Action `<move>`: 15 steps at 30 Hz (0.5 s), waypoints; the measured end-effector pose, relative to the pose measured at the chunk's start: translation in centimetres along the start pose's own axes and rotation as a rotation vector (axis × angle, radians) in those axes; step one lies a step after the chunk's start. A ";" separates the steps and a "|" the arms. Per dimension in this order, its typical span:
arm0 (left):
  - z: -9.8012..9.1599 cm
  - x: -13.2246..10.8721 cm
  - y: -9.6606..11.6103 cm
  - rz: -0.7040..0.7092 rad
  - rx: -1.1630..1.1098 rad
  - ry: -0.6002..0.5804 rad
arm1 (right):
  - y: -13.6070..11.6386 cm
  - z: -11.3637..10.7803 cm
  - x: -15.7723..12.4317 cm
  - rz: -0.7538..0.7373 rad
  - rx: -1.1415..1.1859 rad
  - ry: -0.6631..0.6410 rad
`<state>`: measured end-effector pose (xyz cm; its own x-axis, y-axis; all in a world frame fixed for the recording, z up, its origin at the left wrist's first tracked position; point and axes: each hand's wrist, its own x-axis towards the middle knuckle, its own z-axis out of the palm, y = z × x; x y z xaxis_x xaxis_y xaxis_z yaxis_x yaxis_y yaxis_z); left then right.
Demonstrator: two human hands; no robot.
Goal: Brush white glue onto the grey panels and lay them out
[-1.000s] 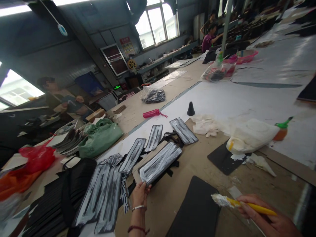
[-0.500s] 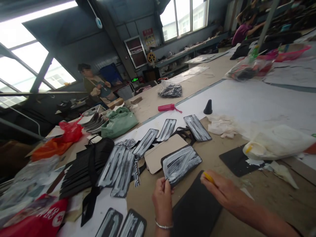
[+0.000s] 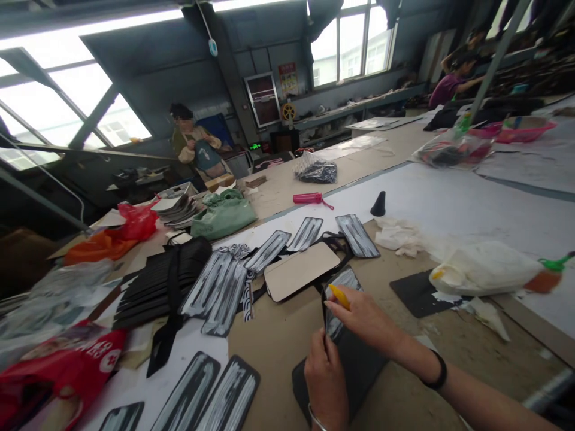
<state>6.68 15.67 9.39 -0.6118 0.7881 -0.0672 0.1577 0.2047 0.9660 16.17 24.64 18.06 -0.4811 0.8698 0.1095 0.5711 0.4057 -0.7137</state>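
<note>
My left hand [image 3: 327,374] is closed on the near edge of a black panel [image 3: 349,278] streaked with white paste, which is tilted up. My right hand [image 3: 362,316] grips a small yellow spreader [image 3: 339,297] against that panel and covers much of it. Under both hands lies a plain dark sheet [image 3: 366,368]. A beige panel [image 3: 300,272] with rounded corners rests just beyond. Other paste-streaked panels lie around, among them a leaning one [image 3: 357,236], a wide pair [image 3: 215,287] and two nearer ones [image 3: 229,392].
At left are a stack of black pieces [image 3: 159,287], a red bag [image 3: 67,371] and a green bag [image 3: 224,215]. To the right, a plastic bag of white paste [image 3: 485,269] lies by a dark board [image 3: 415,293]. A black cone [image 3: 378,204] stands farther back. Other people are in the background.
My left hand has drawn the streaked panel right and closer, over the dark sheet, and tilted it. My right hand has brought the yellow spreader up and left onto it. The camera view has shifted.
</note>
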 end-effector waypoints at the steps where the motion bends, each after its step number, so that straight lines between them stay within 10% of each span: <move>1: 0.0 -0.2 0.1 0.014 0.026 0.001 | 0.1 0.0 -0.1 -0.001 -0.016 -0.002; 15: -0.5 -0.1 -2.6 -0.127 -0.066 -0.122 | -1.0 1.5 -3.0 0.042 -0.089 -0.031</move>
<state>5.93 14.82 7.03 -0.5243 0.8239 -0.2152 0.0318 0.2715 0.9619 16.06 21.18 17.38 -0.4752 0.8780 0.0584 0.6472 0.3937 -0.6528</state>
